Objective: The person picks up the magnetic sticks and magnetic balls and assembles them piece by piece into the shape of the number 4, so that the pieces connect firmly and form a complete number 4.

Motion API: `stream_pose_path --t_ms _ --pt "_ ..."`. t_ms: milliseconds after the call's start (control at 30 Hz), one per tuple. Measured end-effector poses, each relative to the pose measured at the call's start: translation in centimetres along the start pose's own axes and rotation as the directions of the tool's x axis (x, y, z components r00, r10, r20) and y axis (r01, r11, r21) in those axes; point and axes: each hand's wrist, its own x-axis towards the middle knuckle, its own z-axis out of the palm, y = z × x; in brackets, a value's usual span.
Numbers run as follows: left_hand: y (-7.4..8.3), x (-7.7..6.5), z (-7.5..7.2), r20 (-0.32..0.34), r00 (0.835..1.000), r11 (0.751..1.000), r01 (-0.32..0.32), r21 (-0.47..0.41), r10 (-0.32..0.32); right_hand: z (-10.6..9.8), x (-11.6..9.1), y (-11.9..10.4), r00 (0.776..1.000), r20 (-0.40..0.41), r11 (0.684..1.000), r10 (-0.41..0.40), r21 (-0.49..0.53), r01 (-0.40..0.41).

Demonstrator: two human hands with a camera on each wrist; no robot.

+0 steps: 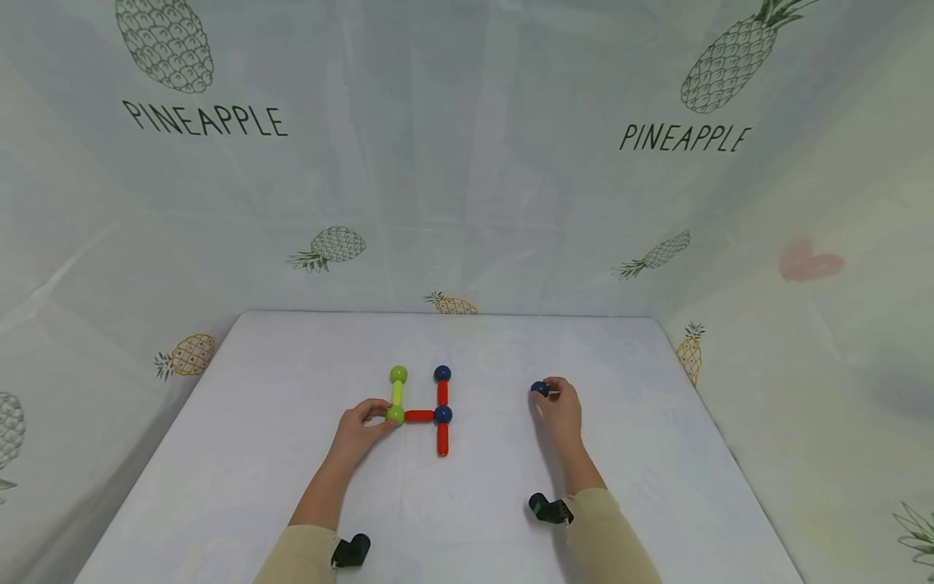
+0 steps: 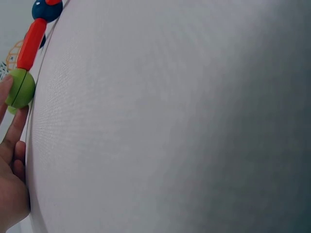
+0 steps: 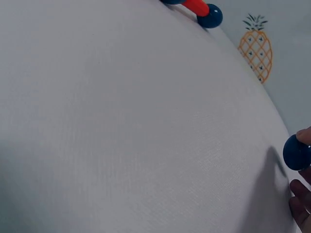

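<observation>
My left hand [image 1: 359, 434] pinches the near green ball [image 1: 395, 415] of a ball-and-rod assembly lying on the table. From that ball a light green rod [image 1: 397, 394] runs back to another green ball [image 1: 398, 374]. A red rod [image 1: 419, 416] links it rightward to a blue ball [image 1: 443, 414]. That blue ball bears a red rod [image 1: 442, 393] toward a far blue ball [image 1: 442, 373] and a red rod [image 1: 443, 440] toward the near side. Right of the assembly, my right hand [image 1: 563, 414] holds a separate blue ball [image 3: 296, 153] between thumb and fingers, its shadow falling on the table.
The white table [image 1: 496, 503] ends at a back edge where a hanging cloth [image 1: 467, 186] with printed pineapples rises. Similar cloth stands along both sides. Black wrist-worn devices show at the left sleeve [image 1: 299, 556] and the right sleeve [image 1: 609, 535].
</observation>
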Motion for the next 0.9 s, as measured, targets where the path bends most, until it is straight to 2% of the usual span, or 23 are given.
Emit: stream_pose_path --t_ms 300,467,900 --pt "-0.3 0.1 0.0 0.003 1.0 1.0 -0.002 -0.006 0.002 0.7 -1.5 -0.8 0.999 0.035 0.999 -0.024 0.045 0.023" --pt "-0.5 0.1 0.0 -0.003 1.0 1.0 -0.003 -0.003 0.003 1.1 -2.5 -1.4 0.996 0.052 0.997 -0.073 0.041 0.071" --pt "-0.5 0.2 0.1 -0.001 1.0 1.0 0.01 -0.01 -0.01 2.1 -4.5 -1.9 0.99 0.076 0.992 -0.118 0.043 0.115"
